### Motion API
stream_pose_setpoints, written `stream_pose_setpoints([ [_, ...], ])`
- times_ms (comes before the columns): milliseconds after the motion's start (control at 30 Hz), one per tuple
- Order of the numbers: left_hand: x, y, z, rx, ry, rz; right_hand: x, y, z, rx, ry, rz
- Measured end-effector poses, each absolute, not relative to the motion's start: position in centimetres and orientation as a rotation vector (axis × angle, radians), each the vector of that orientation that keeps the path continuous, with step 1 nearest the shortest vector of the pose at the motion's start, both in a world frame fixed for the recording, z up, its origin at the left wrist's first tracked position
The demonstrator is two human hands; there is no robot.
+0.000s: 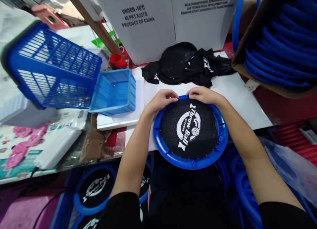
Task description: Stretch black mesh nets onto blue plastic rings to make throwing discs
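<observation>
A round blue plastic ring (162, 149) with a black mesh (170, 123) across it, printed "Throw Ball" in white, is tilted over the table's near edge above my lap. My left hand (163, 99) pinches its far rim left of the top, thumb and fingers closed on the edge. Just to the right, my right hand (205, 95) grips the same rim, its fingertips pressed on the mesh edge. A small gap of blue rim shows between the two hands. Beyond them lies a pile of black mesh pieces (175, 65), some with white print.
A light-blue bin (112, 105) and a blue slotted basket (59, 57) stand left, near a red cup (118, 60). White cartons (148, 40) close off the back. At right, a box holds stacked blue rings (279, 54). Finished-looking mesh discs (95, 187) lie below the table.
</observation>
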State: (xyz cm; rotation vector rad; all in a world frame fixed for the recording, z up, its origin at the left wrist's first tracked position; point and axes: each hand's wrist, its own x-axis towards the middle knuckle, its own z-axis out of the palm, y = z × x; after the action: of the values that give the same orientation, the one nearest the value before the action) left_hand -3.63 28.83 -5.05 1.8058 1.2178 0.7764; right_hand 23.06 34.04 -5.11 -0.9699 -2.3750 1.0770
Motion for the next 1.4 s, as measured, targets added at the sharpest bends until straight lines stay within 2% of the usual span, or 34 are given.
stream_pose_setpoints([
  [300, -2.2, 28.5, -5.1, 1.940, 1.332, 0.868, 22.8, 33.8, -5.4, -1.052, -2.403, 0.877],
  [500, -2.4, 28.4, -4.8, 2.035, 1.308, 0.806, 23.5, 34.0, -5.2, -1.036, -2.387, 0.981],
  [767, -2.2, 29.1, -4.6, 2.054, 1.280, 0.740, 22.8, 33.9, -5.3, -1.083, -2.363, 0.908],
  [1100, 0.5, 28.7, -4.5, 2.006, 1.218, 0.853, 22.9, 33.8, -5.2, -1.037, -2.426, 0.844],
  [1400, 0.7, 29.7, -5.3, 1.892, 1.314, 0.909, 22.8, 34.1, -5.3, -1.009, -2.392, 0.931],
])
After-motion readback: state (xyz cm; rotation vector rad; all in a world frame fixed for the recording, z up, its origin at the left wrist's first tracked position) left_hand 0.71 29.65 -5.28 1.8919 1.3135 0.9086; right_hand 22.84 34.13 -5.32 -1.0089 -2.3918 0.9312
